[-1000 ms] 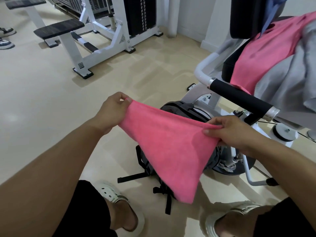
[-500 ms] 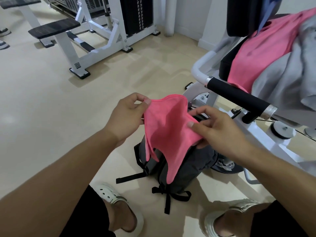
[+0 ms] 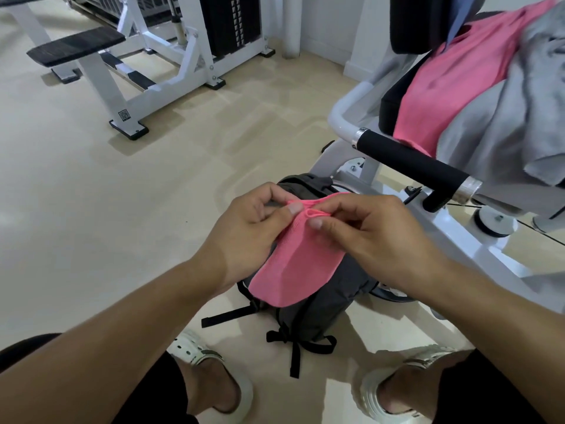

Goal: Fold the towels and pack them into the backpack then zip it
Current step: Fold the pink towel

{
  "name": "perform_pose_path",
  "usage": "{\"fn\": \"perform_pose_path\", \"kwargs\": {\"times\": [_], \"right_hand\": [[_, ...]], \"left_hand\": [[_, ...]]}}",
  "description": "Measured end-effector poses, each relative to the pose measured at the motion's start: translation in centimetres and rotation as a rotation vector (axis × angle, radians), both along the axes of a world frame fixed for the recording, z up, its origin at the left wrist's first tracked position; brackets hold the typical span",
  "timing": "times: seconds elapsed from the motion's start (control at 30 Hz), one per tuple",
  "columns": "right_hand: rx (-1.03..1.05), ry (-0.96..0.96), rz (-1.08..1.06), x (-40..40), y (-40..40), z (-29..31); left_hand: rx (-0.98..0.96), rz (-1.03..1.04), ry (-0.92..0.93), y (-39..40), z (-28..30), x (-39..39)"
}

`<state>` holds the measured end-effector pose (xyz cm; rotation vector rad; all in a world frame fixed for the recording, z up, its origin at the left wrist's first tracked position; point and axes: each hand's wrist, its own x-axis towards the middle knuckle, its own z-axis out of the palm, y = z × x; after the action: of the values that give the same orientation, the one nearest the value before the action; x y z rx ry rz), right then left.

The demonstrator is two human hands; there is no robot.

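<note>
Head view: pink towel [image 3: 293,264], folded narrow, is held above the dark backpack [image 3: 321,310] on the floor, its top edges pinched together between left hand [image 3: 247,231] and right hand [image 3: 367,234], thumbs nearly touching. Behind, on the seat of a white exercise machine [image 3: 345,117], a second pink towel [image 3: 452,87] and a grey towel [image 3: 504,123] are draped
</note>
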<state>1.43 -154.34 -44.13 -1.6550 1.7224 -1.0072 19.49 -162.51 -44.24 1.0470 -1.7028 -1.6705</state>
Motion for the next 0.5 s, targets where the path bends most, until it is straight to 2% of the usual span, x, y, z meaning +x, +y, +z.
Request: {"fn": "perform_pose_path", "kwargs": {"times": [0.13,0.23,0.5], "right_hand": [[-0.058,-0.019,-0.104,-0.02,0.02,0.16],[-0.08,0.04,-0.139,-0.2,-0.11,0.17],[-0.019,0.112,-0.157,-0.44,-0.01,0.64]], "left_hand": [[0.025,0.017,0.033,0.5,-0.54,-0.42],[0.036,0.024,0.045,0.7,-0.73,-0.65],[0.118,-0.051,0.066,1.07,-1.05,-0.62]]}}
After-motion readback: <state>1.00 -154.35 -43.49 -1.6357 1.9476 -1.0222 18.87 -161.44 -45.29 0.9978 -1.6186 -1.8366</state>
